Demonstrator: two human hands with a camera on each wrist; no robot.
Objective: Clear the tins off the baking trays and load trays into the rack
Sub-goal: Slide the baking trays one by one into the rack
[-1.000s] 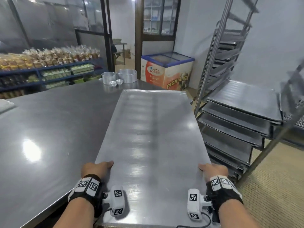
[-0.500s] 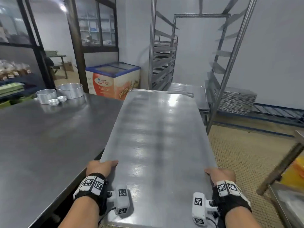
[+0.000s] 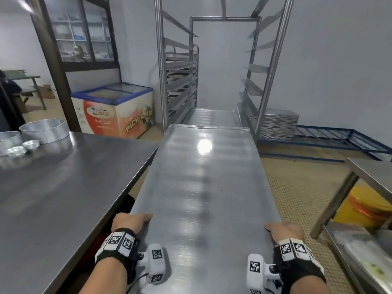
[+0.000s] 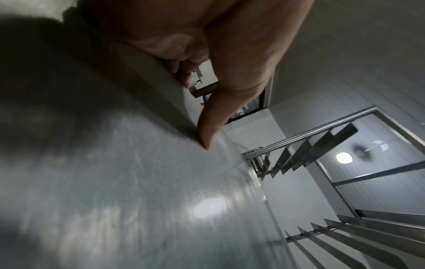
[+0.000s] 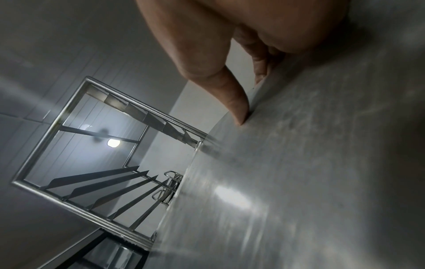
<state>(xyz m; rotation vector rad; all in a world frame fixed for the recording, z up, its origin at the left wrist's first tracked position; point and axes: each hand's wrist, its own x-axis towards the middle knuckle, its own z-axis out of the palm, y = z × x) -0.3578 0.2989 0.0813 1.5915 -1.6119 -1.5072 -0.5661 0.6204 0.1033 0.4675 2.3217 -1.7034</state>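
While our left hand (image 3: pixel 130 220) and right hand (image 3: pixel 285 230) clamp the tray (image 3: pixel 203 187), we keep it level; its far end nears the rack (image 3: pixel 269 66); we align with the runners.

The left hand (image 4: pixel 207 45) holds the edge of a big shiny metal tray (image 4: pixel 138 200). The thumb (image 4: pixel 214 123) lies on top of the tray, and the other fingers curl under its edge. Past the far end of the tray stands the metal rack (image 4: pixel 322 138) with slanted rails. A round lamp (image 4: pixel 344 157) glows above the rack.
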